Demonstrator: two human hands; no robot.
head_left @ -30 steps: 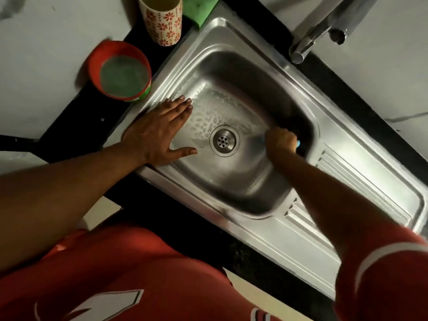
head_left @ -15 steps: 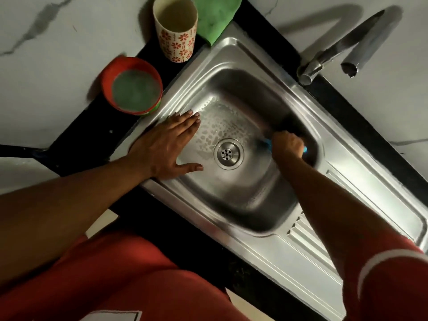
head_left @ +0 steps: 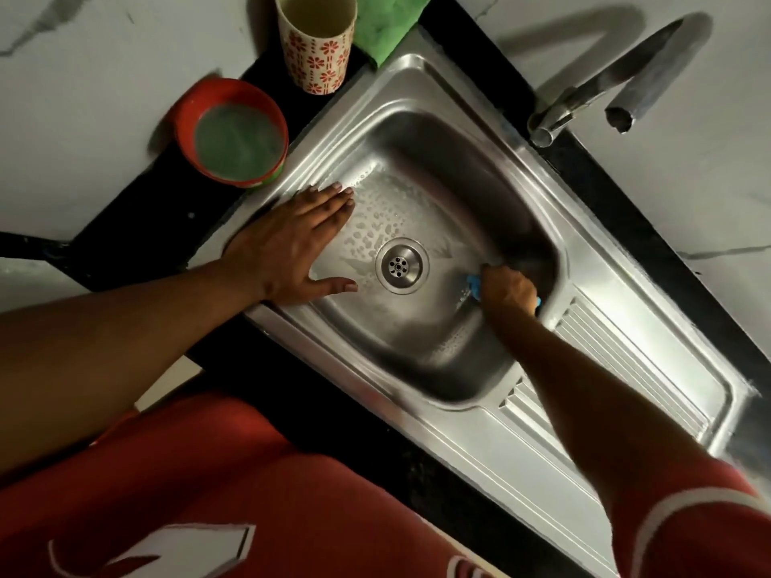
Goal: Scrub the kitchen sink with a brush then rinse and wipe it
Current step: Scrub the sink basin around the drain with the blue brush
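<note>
Head view gave me the right hand [head_left: 507, 292] first. Its fingers were curled tight round a blue brush [head_left: 473, 283], of which only the two ends showed past the fist. The hand held the brush down on the basin floor of the sink [head_left: 442, 93], just right of the drain [head_left: 401, 265] and close to the wall on the draining-board [head_left: 626, 360] side. I saw the left hand [head_left: 292, 248] lying flat on the opposite rim, fingers straight and together, thumb spread toward the drain, fingertips reaching over the sloped wall. Wet patches and droplets [head_left: 375, 227] covered the steel between that hand and the drain. A red bowl [head_left: 233, 133] of greenish liquid sat on the black bench [head_left: 137, 227] just beyond the left hand, near the sink's edge. A flower-patterned cup [head_left: 317, 43] stood upright further along, with a green cloth [head_left: 388, 22] beside it at the sink's far corner. The tap [head_left: 584, 93] rose from the bench edge behind the basin.
</note>
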